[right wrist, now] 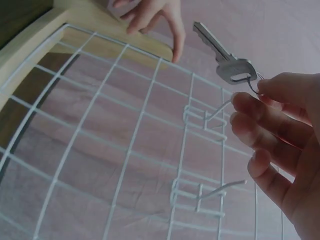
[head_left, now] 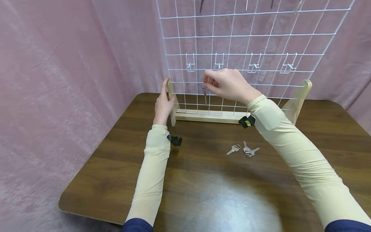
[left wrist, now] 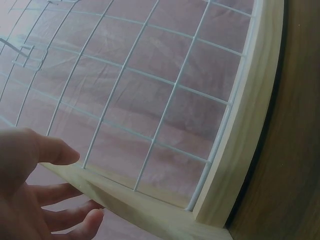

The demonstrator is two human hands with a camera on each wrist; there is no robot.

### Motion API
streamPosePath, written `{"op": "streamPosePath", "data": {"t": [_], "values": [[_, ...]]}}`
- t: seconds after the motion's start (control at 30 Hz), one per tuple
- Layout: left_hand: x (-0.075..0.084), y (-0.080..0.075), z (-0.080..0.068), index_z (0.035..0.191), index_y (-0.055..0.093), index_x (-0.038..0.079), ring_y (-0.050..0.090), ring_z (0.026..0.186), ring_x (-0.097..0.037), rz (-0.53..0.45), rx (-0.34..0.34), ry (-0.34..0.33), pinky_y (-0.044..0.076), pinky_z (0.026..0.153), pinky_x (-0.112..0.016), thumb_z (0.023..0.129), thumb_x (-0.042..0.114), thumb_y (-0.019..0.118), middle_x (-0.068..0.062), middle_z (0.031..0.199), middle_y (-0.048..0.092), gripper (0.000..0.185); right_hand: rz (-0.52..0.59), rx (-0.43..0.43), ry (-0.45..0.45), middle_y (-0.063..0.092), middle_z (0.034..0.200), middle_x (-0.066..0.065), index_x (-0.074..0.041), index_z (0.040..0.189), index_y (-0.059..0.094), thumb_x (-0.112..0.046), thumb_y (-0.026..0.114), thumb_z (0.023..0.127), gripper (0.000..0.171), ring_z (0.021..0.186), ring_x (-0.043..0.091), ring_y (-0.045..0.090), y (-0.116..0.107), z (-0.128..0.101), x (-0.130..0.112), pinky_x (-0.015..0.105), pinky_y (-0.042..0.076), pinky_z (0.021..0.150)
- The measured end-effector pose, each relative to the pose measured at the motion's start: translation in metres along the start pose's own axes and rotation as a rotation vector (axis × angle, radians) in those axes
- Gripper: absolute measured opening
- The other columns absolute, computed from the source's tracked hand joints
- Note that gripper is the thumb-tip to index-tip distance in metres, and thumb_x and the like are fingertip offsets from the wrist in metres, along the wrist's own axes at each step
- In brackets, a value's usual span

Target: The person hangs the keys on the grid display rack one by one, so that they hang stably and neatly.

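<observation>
My right hand (head_left: 227,84) pinches a thin metal ring with a silver key (head_left: 205,94) hanging from it. In the right wrist view the ring (right wrist: 253,86) sits between thumb and fingertips, and the key (right wrist: 225,57) is just off the grid, near a white hook (right wrist: 212,120). My left hand (head_left: 164,104) holds the left wooden upright (head_left: 173,111) of the stand, its thumb and fingers on either side of the board (left wrist: 100,187). The white wire grid (head_left: 213,80) rises from that stand.
Several loose keys (head_left: 249,151) lie on the brown table (head_left: 197,180), one with a ring (head_left: 234,149) a little apart. A row of white hooks (head_left: 253,66) spans the grid. Thin items (head_left: 202,4) hang at its top. Pink curtain (head_left: 124,48) stands behind.
</observation>
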State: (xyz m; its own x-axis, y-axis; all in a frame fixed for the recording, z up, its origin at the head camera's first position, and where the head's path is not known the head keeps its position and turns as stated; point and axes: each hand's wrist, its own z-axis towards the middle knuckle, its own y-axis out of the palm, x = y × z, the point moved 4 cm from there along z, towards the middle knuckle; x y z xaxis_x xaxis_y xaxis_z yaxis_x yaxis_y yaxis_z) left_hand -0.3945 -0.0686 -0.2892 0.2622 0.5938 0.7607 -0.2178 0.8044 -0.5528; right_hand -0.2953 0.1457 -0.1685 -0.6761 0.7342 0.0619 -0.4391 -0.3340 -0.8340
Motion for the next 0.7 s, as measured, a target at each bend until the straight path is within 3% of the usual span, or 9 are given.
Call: {"op": "streamPosePath", "data": {"t": [0.37,0.7], "values": [[0.000,-0.001,0.000,0.149,0.014,0.051,0.066,0.092,-0.035,0.004,0.004,-0.003,0.054,0.075,-0.048,0.094,0.019,0.053,-0.014,0.132,0.059,0.074,0.013,0.044,0.045,0.065,0.073,0.003,-0.011,0.096,0.061,-0.019,0.054,0.094,0.011,0.063,0.020,0.057,-0.011,0.038,-0.001,0.038,0.046,0.060],[0.000,-0.001,0.000,0.149,0.014,0.051,0.066,0.090,-0.035,0.018,0.000,-0.007,0.053,0.074,-0.048,0.095,0.020,0.054,-0.014,0.133,0.059,0.074,0.010,0.007,0.118,0.066,0.077,0.005,-0.008,0.099,0.064,-0.017,0.051,0.095,0.016,0.066,0.020,0.057,-0.005,0.058,0.005,0.036,0.046,0.061]]}}
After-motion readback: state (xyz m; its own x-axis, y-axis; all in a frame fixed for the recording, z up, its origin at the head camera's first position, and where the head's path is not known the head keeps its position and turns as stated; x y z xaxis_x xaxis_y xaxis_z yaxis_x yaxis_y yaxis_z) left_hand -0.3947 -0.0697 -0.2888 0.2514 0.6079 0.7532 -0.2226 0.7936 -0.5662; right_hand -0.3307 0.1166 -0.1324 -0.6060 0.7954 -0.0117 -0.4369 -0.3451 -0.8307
